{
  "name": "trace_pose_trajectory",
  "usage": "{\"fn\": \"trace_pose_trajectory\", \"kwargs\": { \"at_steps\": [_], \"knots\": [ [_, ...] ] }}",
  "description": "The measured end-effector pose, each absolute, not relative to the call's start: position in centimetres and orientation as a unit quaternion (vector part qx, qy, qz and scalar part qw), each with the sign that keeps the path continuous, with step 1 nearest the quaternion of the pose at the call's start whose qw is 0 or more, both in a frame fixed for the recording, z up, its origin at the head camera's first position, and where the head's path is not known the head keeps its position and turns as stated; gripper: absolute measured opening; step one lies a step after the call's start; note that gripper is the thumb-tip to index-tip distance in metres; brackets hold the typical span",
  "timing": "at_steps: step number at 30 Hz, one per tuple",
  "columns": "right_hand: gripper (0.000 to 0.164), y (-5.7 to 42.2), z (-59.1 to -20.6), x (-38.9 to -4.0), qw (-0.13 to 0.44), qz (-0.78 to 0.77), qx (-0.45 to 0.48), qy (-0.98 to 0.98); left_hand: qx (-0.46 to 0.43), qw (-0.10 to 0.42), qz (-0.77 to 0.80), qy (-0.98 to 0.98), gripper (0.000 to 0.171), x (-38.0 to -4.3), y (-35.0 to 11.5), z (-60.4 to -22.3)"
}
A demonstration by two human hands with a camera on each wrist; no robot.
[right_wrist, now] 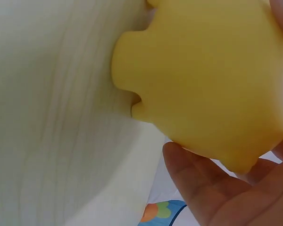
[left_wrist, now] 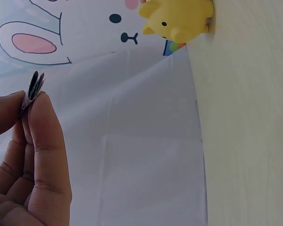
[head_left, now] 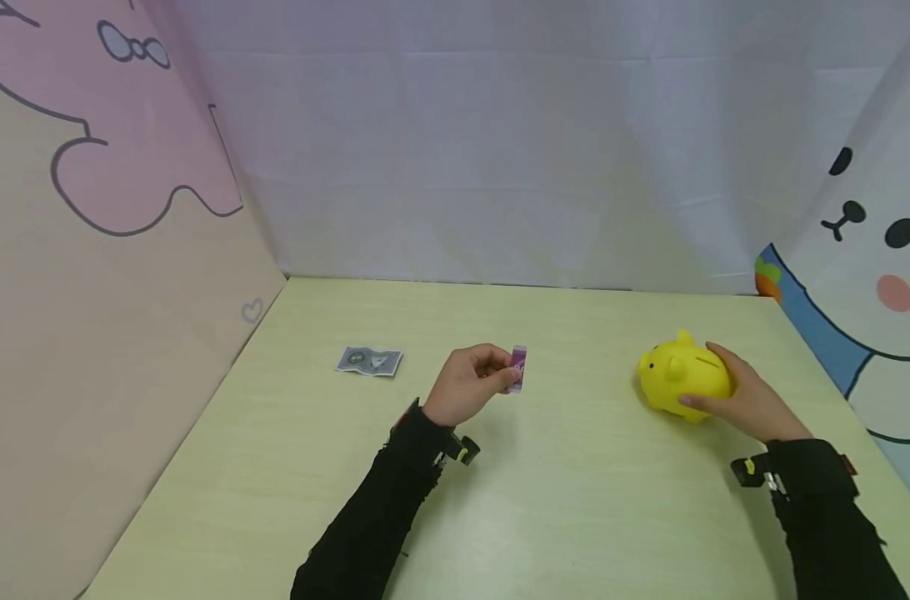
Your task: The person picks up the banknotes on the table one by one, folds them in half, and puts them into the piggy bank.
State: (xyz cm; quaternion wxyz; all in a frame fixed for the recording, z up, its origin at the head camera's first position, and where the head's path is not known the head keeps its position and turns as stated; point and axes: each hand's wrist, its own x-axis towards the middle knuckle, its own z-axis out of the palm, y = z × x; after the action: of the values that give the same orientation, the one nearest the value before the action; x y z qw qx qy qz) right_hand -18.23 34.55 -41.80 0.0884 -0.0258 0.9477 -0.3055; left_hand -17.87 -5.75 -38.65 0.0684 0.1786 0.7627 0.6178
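My left hand (head_left: 466,385) pinches a folded purple banknote (head_left: 519,367) between thumb and fingers, raised over the middle of the table. In the left wrist view the folded edges of the banknote (left_wrist: 33,92) stick out above the fingertips. My right hand (head_left: 758,404) holds a yellow piggy bank (head_left: 672,379) from its rear, thumb on the near side. A dark slot shows on the piggy bank's back, and its snout points left. Up close in the right wrist view, the piggy bank (right_wrist: 212,80) fills much of the frame, with fingers (right_wrist: 198,179) against its side.
A grey-blue banknote (head_left: 369,362) with creases lies on the pale table (head_left: 560,500), left of my left hand. A white cloth wall (head_left: 462,167) closes off the back. Printed panels with cartoon figures stand at the left and right edges.
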Motion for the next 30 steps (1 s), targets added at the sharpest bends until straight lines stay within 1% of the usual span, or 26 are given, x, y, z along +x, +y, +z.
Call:
{"fn": "trace_pose_trajectory", "kwargs": {
  "at_steps": [14, 25, 30],
  "knots": [
    [0.102, 32.9, -42.2, -18.0, 0.061, -0.317, -0.041, 0.946, 0.177, 0.068, 0.618, 0.763, 0.013, -17.9, -5.9, -38.6],
    [0.104, 31.0, -42.4, -17.8, 0.055, -0.329, -0.052, 0.941, 0.175, 0.065, 0.618, 0.764, 0.012, -17.9, -5.9, -38.6],
    [0.102, 30.0, -42.4, -17.7, 0.052, -0.327, -0.065, 0.941, 0.172, 0.068, 0.62, 0.763, 0.012, -18.0, -5.9, -38.6]
  ]
}}
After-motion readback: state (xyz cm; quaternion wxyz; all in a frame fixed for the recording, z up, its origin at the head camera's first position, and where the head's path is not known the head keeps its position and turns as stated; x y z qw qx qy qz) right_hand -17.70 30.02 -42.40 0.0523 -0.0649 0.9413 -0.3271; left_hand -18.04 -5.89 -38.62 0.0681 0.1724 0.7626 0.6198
